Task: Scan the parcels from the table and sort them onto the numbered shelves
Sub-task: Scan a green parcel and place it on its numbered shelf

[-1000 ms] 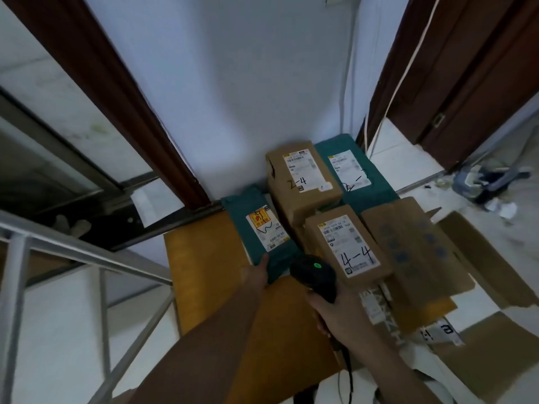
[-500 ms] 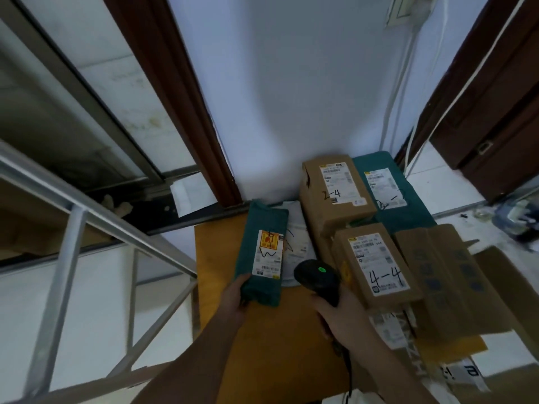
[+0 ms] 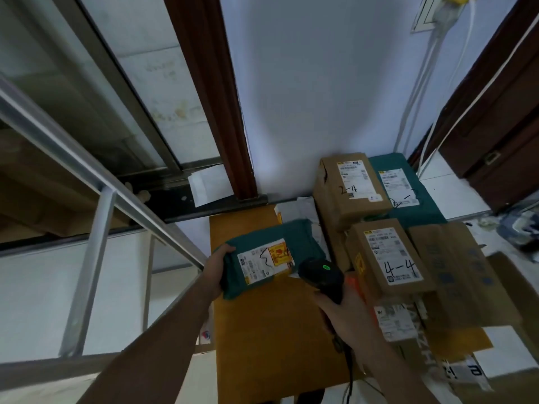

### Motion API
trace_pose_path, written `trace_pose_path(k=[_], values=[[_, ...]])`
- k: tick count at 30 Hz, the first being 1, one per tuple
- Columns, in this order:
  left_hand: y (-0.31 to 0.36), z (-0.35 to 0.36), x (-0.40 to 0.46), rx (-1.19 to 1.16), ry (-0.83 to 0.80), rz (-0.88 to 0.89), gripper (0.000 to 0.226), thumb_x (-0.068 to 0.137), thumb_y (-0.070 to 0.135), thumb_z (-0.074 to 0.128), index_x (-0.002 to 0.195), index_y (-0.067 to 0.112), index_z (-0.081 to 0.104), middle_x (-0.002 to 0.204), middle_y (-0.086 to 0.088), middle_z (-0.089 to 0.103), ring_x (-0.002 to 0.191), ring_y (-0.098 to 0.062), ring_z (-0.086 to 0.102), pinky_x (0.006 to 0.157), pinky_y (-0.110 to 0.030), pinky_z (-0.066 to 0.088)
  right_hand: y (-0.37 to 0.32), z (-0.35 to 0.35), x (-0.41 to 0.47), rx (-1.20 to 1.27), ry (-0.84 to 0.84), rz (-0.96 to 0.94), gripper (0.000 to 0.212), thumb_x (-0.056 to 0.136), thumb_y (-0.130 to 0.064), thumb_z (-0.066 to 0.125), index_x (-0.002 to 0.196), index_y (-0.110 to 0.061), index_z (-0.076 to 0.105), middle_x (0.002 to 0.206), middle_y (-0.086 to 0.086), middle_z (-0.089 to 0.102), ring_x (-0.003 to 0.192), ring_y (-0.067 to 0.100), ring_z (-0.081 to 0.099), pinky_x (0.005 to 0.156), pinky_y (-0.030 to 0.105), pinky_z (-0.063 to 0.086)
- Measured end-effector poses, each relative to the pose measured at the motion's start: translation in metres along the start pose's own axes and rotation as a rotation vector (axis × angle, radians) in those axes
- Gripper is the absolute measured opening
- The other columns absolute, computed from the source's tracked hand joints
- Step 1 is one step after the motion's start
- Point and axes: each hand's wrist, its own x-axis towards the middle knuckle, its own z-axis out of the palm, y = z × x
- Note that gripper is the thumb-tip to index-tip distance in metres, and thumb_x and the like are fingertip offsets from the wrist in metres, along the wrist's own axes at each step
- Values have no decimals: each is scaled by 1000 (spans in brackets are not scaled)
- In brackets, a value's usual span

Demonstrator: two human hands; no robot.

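Observation:
My left hand (image 3: 217,269) grips the near end of a teal soft parcel (image 3: 294,237), lifted over the yellow table (image 3: 262,330) with its white and yellow label facing up. My right hand (image 3: 347,313) holds a black barcode scanner (image 3: 322,277), green light on, its head right beside the parcel's label. To the right lie a cardboard box marked 4-4 (image 3: 388,258), a box marked 2-4 (image 3: 347,188) and another teal parcel (image 3: 408,196) behind them.
Flat cardboard (image 3: 458,272) and more labelled packets (image 3: 396,319) are piled at the table's right side. A metal shelf frame (image 3: 96,217) stands at the left. A white wall is behind the table, a brown door (image 3: 501,118) at the right.
My left hand has lifted the teal parcel off the table and turned it sideways, label toward the scanner. A white packet that lay beside it is now uncovered. The view has tilted up.

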Motion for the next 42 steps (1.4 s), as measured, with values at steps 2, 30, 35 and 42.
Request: trace_pose_path(k=[2,30,35,42], values=[[4,-2,6,121,-57,-29,51,94,44,59,125,4,66,104,-20,75,91,-35,72,77,-40,57,2,2,-5,2,-16,5,17,97,-16,63,83,-11,55,49,-3,53,42,13,50,47,25,44],[-42,49,-5,-704,-68,4,54,91,44,73,134,17,58,133,-23,65,124,-49,61,102,-70,49,11,0,-3,-10,47,45,17,97,-19,62,85,-10,55,51,3,54,41,15,51,47,25,45],[-32,79,9,-478,166,-40,95,55,7,96,138,4,50,120,-27,71,95,-41,77,67,-47,65,7,-1,0,7,39,36,14,96,-16,63,87,-10,54,52,3,53,40,13,49,46,24,43],[-31,105,22,-170,223,-115,45,79,-3,86,116,-3,60,99,-19,71,80,-32,74,64,-43,63,4,-6,-1,28,30,15,9,96,-14,63,92,-12,55,56,4,55,41,13,50,44,24,43]])
